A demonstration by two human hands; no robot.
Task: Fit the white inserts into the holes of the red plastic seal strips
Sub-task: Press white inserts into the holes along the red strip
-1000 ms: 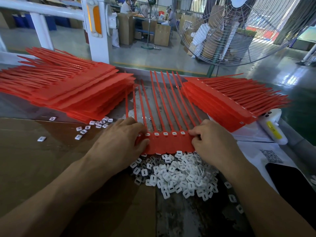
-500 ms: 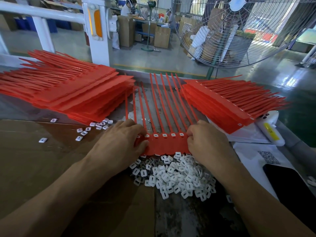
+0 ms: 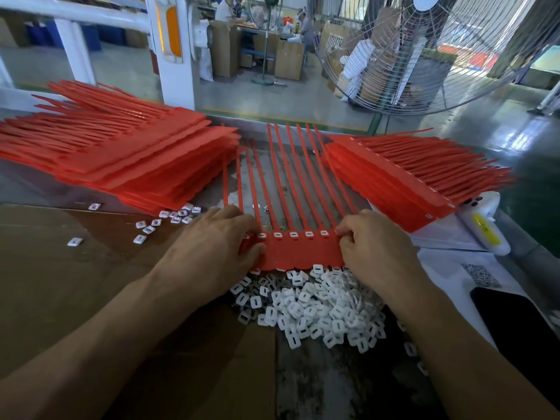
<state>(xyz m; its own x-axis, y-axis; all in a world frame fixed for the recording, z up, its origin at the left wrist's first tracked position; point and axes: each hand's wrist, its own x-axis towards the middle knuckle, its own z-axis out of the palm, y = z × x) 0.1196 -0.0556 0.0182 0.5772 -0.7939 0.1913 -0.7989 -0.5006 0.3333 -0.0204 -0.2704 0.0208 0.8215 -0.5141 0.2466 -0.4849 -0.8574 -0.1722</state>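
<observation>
gripping seal strip (image 3: 298, 253) edges (piles flanking): left hand (image 3: 212, 250), right hand (image 3: 375, 247).

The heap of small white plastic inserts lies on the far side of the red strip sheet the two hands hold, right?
Not quite. The head view shows the heap of small white plastic inserts on the near side of the red strip sheet, which the left hand and right hand hold.
</observation>
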